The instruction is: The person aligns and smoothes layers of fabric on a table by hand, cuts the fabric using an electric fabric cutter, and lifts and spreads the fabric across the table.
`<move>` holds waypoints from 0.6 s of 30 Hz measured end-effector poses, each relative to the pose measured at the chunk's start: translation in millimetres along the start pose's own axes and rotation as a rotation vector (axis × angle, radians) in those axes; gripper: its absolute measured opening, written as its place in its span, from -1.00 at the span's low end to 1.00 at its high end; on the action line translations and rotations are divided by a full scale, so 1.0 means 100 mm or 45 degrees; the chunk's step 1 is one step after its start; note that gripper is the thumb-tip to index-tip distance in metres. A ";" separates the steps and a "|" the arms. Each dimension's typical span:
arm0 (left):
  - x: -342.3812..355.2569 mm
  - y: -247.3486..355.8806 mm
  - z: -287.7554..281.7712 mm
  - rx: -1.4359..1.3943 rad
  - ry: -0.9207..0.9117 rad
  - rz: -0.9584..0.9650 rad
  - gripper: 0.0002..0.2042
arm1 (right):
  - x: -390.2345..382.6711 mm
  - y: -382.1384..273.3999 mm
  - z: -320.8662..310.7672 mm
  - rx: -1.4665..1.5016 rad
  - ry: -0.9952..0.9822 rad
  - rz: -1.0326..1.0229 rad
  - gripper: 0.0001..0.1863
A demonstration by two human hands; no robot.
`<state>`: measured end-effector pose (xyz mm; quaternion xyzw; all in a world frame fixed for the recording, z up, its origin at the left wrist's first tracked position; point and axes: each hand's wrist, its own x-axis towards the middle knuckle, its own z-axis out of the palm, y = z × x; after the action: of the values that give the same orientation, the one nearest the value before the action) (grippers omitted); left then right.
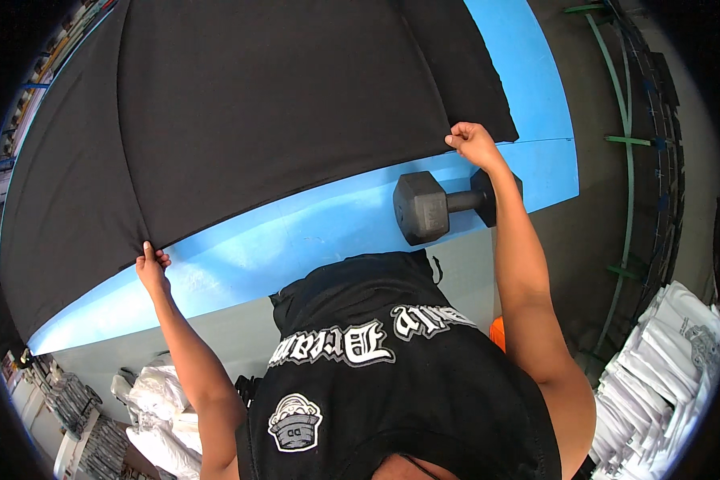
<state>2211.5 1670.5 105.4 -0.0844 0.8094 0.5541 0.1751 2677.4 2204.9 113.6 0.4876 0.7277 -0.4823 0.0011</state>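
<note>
A wide sheet of black fabric (pixel 280 96) lies spread over the blue table (pixel 232 248), its near edge running along the table's front. At the left, my left hand (pixel 153 266) pinches that edge, and a long crease runs up the fabric from my fingers. Farther right, my right hand (pixel 474 144) has its fingers closed on the edge near the fabric's right corner, where a second crease starts. Just below my right hand, a black hexagonal dumbbell (pixel 422 208) rests on the table. My right forearm partly covers its right head.
Stacked white garments (pixel 656 376) stand at the lower right beyond the table. Plastic-wrapped white bundles (pixel 156 392) lie at the lower left. A green metal frame (pixel 628 140) runs along the floor on the right. Something orange (pixel 498 332) shows behind my right arm.
</note>
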 end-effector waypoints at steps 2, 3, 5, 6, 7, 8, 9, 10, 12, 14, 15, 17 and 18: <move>0.00 -0.03 -0.03 0.039 -0.010 0.006 -0.67 | -0.01 -0.01 0.02 -0.031 0.018 -0.014 -0.84; 0.00 -0.06 -0.03 0.079 -0.022 0.013 -0.67 | -0.02 -0.01 0.03 -0.061 0.038 -0.028 -0.84; 0.03 -0.07 -0.04 0.117 -0.003 0.023 -0.67 | 0.00 -0.01 0.07 -0.096 0.046 -0.031 -0.84; 0.04 -0.07 -0.06 0.153 0.003 0.039 -0.67 | 0.01 0.00 0.08 -0.133 0.058 -0.032 -0.84; 0.06 -0.07 -0.06 0.184 0.003 0.051 -0.67 | -0.01 -0.02 0.08 -0.137 0.060 -0.032 -0.84; 0.06 -0.07 -0.07 0.182 0.002 0.050 -0.67 | -0.04 -0.02 0.07 -0.178 0.089 -0.045 -0.83; 0.07 -0.07 -0.08 0.181 0.000 0.040 -0.66 | -0.05 -0.03 0.07 -0.218 0.118 -0.057 -0.83; 0.06 -0.07 -0.10 0.181 0.001 0.030 -0.66 | -0.06 -0.05 0.07 -0.219 0.117 -0.057 -0.83; 0.09 -0.08 -0.07 0.200 -0.004 0.033 -0.66 | -0.08 -0.07 0.07 -0.294 0.152 -0.027 -0.81; 0.12 -0.11 -0.06 0.247 -0.005 0.040 -0.64 | -0.08 -0.09 0.10 -0.306 0.158 -0.016 -0.82; 0.13 -0.13 -0.04 0.266 -0.010 0.066 -0.64 | -0.08 -0.10 0.11 -0.320 0.170 -0.001 -0.82; 0.14 -0.16 -0.07 0.301 0.001 0.120 -0.62 | -0.11 -0.13 0.14 -0.318 0.255 -0.046 -0.80; 0.14 -0.17 -0.09 0.318 0.009 0.109 -0.62 | -0.12 -0.15 0.17 -0.315 0.349 -0.083 -0.77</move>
<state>2202.6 1656.4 88.3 -0.0294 0.8756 0.4557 0.1577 2665.2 2183.3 120.5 0.5210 0.7904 -0.3177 -0.0539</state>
